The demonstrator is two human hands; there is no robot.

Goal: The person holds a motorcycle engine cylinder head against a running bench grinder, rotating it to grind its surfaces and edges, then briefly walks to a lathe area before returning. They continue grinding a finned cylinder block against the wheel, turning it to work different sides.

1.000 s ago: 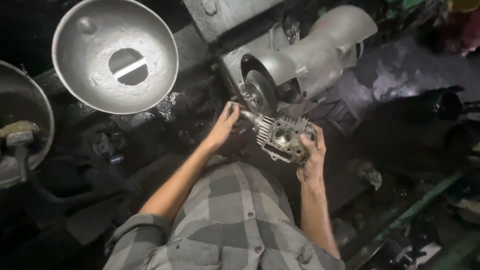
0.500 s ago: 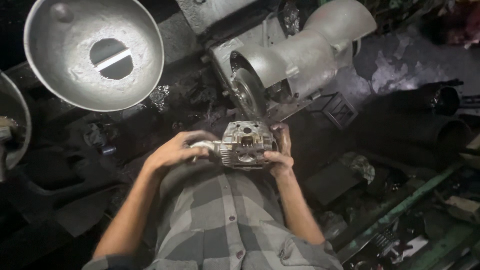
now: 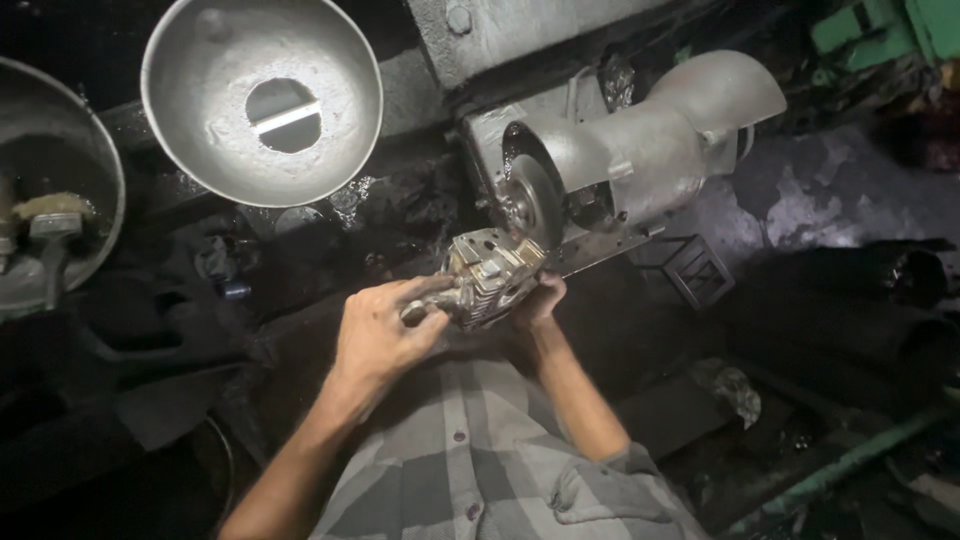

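Fingers of both hands clamp the metal casting. It's up against the grinding wheel now, not down at the lap like 0.5 s ago, so grinding's on.

Rough, dull grey cast-metal part

A dim, grimy metal workshop is shown. A bench grinder with a worn wheel is mounted at the far side, a holed metal bowl is seen at far left, and blackened, oil-stained surfaces littered with dark scrap are spread to the right.
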